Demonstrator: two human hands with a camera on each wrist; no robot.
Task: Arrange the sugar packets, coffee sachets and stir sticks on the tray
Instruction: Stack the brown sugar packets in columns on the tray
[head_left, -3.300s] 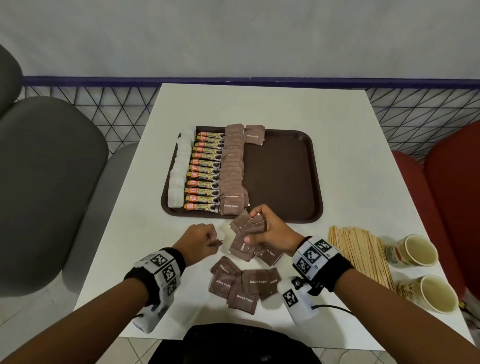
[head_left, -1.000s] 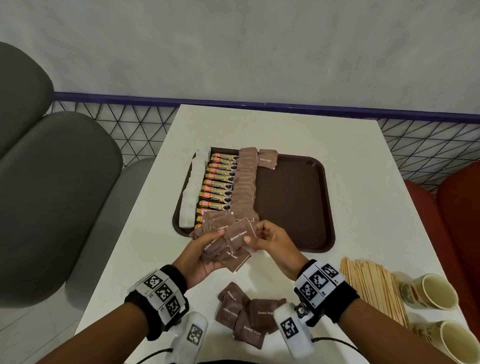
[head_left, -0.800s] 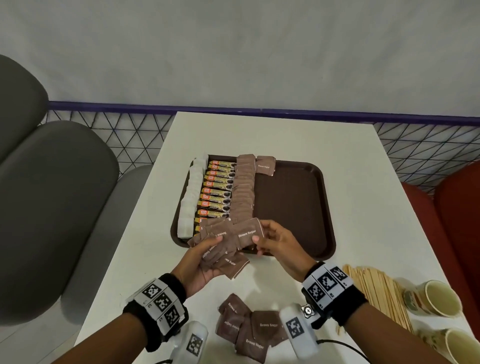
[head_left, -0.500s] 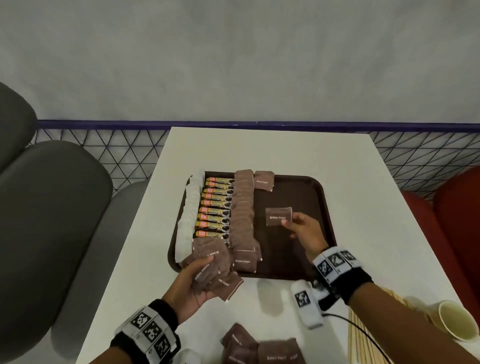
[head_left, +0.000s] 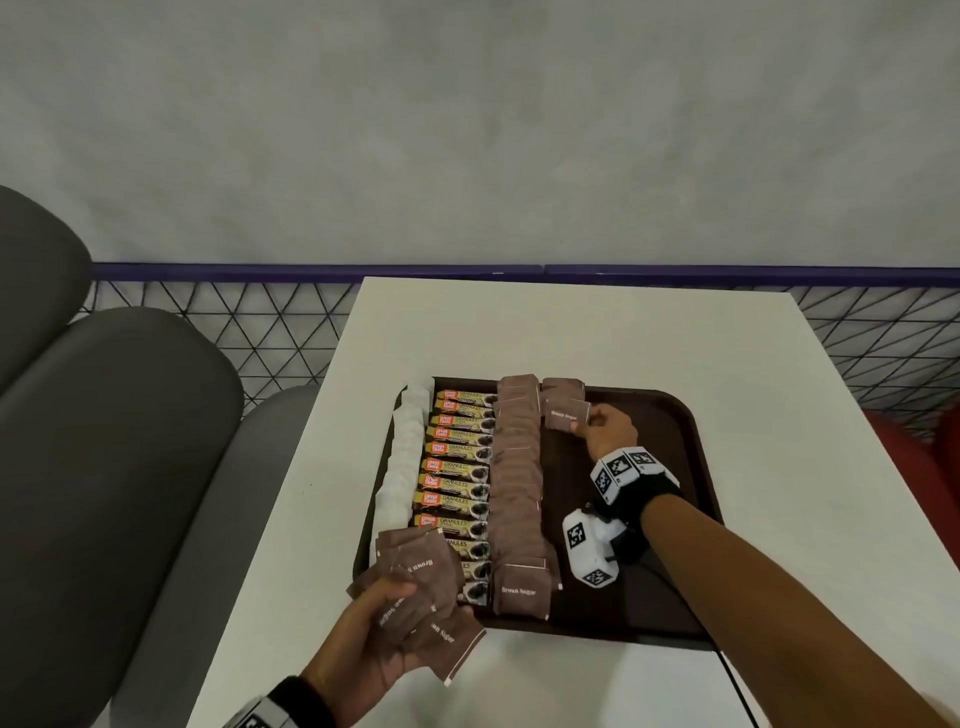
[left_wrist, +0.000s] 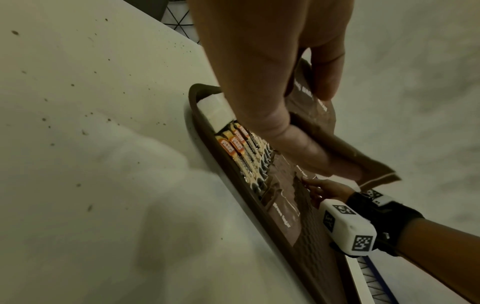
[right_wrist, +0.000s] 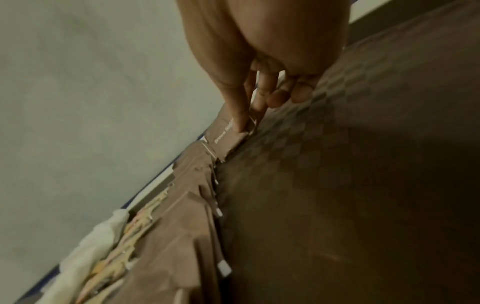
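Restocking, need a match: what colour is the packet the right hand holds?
Brown packet with white lettering, clearest in the head view.

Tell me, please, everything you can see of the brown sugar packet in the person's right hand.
The brown sugar packet is a small, flat, brown paper rectangle printed "Brown Sugar" in white. The right hand pinches its right edge, lowering it near the tray's far end, overlapping the first packet of a second column. Whether it already rests on the tray cannot be told.

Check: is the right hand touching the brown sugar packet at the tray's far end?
Touching. The right wrist view shows the right hand pinching the brown sugar packet between thumb and fingers.
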